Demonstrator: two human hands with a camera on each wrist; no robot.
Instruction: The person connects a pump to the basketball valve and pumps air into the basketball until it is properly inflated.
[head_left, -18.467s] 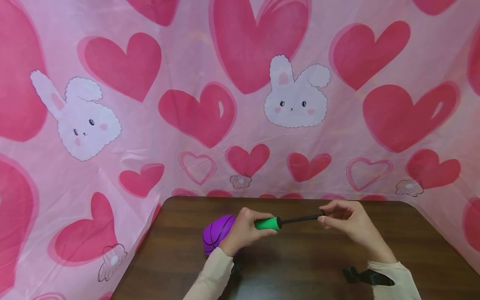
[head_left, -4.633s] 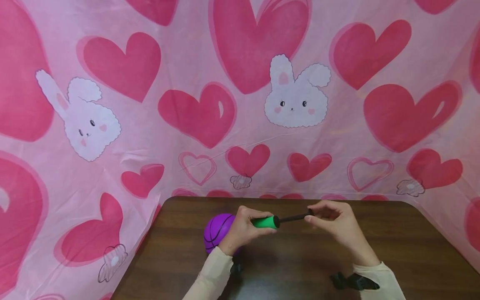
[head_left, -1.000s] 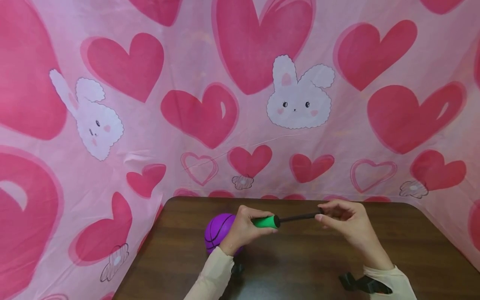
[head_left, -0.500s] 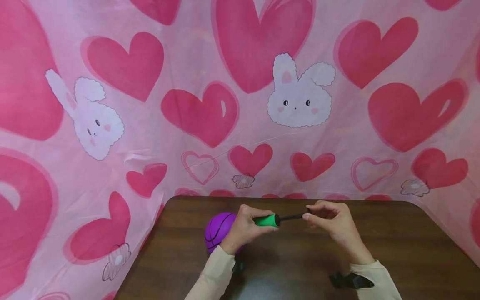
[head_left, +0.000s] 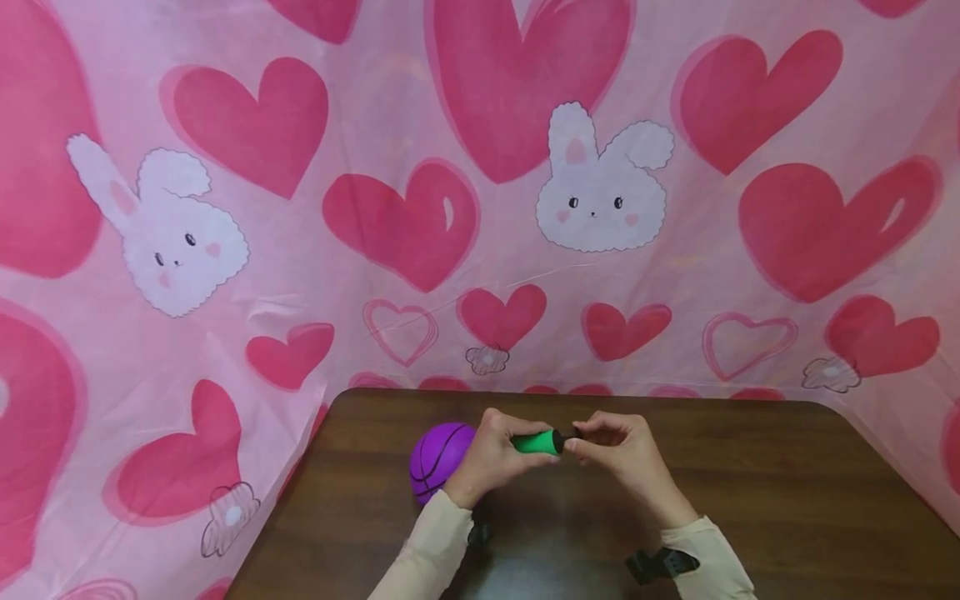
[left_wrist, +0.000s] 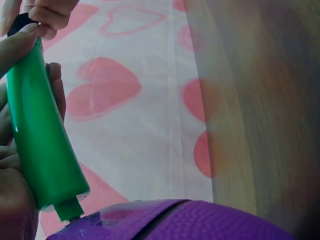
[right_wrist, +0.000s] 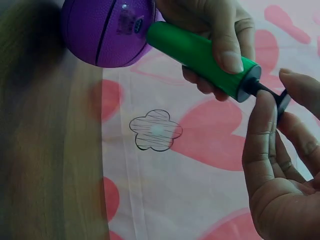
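My left hand point(head_left: 491, 454) grips the green barrel of a small hand pump point(head_left: 536, 442), held level above the table. At the barrel's left end, in the left wrist view, the pump's narrow green tip point(left_wrist: 69, 209) meets a purple ball with black lines point(left_wrist: 215, 222), a mini basketball. A short metal piece shows between tip and ball. My right hand point(head_left: 626, 454) pinches the black T-shaped handle point(right_wrist: 280, 99) at the other end. Only a short length of the black rod shows between handle and barrel. Behind the left hand in the head view, the basketball point(head_left: 441, 460) is partly hidden.
A dark brown wooden table point(head_left: 787, 483) with rounded back corners lies under the hands. Pink cloth point(head_left: 495, 250) printed with hearts and bunny faces hangs behind it and along its sides. Black straps point(head_left: 660, 565) sit at the wrists below light sleeves.
The right hand has moved left with the handle, pushing the rod into the barrel; half a second ago more rod showed. Earlier it was drawn out further. The left hand and ball stay nearly in place.
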